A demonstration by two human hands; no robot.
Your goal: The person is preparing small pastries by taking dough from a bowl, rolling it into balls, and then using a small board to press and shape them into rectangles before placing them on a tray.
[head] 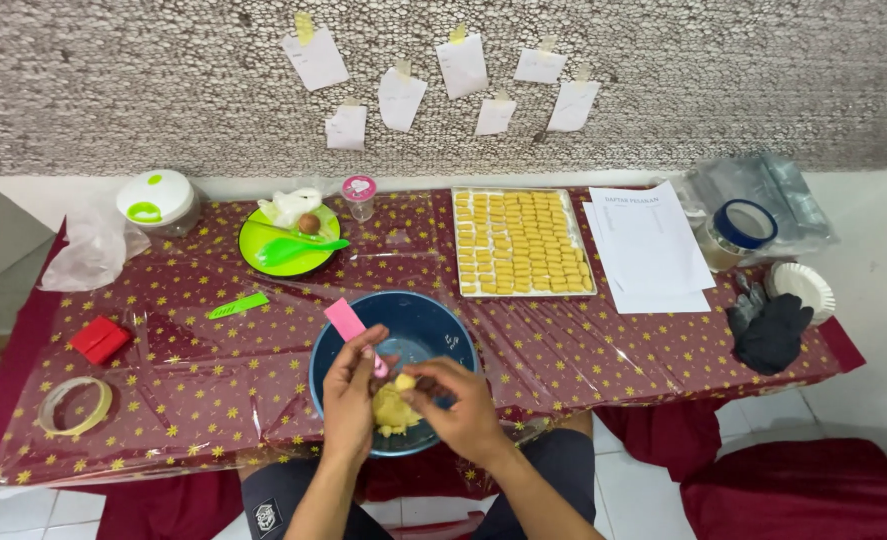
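The left hand (351,385) is gripping the pink scraper (353,328) while the right hand (460,403) is pinching a dough lump (404,382) that is risking a drop into the blue bowl (418,318) below if that grip is slackening

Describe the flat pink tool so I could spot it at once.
Find the blue bowl at the near edge of the low table. The left hand holds the pink scraper over it. Other nearby tools are green; this one alone is pink.

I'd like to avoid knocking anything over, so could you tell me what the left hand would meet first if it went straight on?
Probably the blue bowl's far rim; the left hand points away over it. Depth is unclear.
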